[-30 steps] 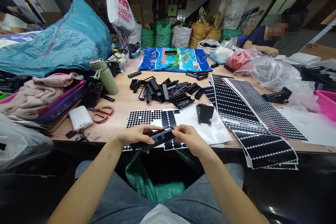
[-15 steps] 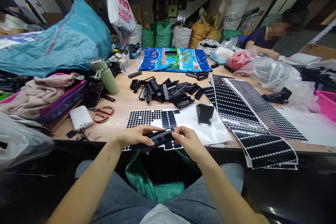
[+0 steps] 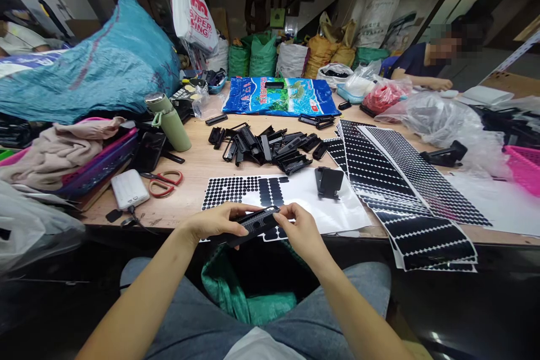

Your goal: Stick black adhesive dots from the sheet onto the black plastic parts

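Between my hands, just over the table's front edge, is a long black plastic part with a textured top and a round recess. My left hand is closed round its left end, thumb on top. The fingers of my right hand pinch its right end; anything small between the fingertips is hidden. Behind my hands lies a white sheet of black round and oblong stickers. A black folding stand rests on the sheet's right part. Beyond it is a loose pile of similar black plastic parts.
At right, long sticker sheets overhang the table edge. Red-handled scissors, a white power bank and a green flask stand left. An open green sack sits between my knees. Another person sits far right.
The black part has tilted slightly in my hands, and my right fingertips have shifted a little left along its end. The pile and sheets stay put.
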Available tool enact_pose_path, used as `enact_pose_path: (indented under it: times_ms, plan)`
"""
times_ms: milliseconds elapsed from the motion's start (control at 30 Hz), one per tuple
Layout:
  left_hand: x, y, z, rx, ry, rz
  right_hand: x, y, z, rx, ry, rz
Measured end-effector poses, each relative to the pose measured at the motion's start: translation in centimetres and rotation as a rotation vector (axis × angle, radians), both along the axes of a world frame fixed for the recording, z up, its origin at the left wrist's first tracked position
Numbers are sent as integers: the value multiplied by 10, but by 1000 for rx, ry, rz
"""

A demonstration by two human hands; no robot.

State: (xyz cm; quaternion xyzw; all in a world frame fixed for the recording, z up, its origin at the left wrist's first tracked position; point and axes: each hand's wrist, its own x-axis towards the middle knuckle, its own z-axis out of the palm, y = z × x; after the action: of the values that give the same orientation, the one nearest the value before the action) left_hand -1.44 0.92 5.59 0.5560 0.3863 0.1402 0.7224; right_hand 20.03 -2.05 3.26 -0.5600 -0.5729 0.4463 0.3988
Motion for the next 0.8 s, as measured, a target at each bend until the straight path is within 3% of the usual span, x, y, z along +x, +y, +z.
enact_pose_path:
  times_ms: [167,300,400,533,667,800]
  plan:
    - [-3,-16,0,39,119,-4,-3,22,-25,-54,20,73]
    - [-6,-28,1,113,260,45,-25,66,-41,47,-337,146]
    - [-10,-31,2,48,284,116,-52,97,-48,51,-457,134]
    - [-19,-26,0,-81,136,182,-71,119,-55,16,-481,115]
    - [-27,-17,-8,-183,22,310,-61,111,-44,-2,-426,146]
    - [-27,-9,-14,-255,11,385,-47,69,-17,44,-286,211]
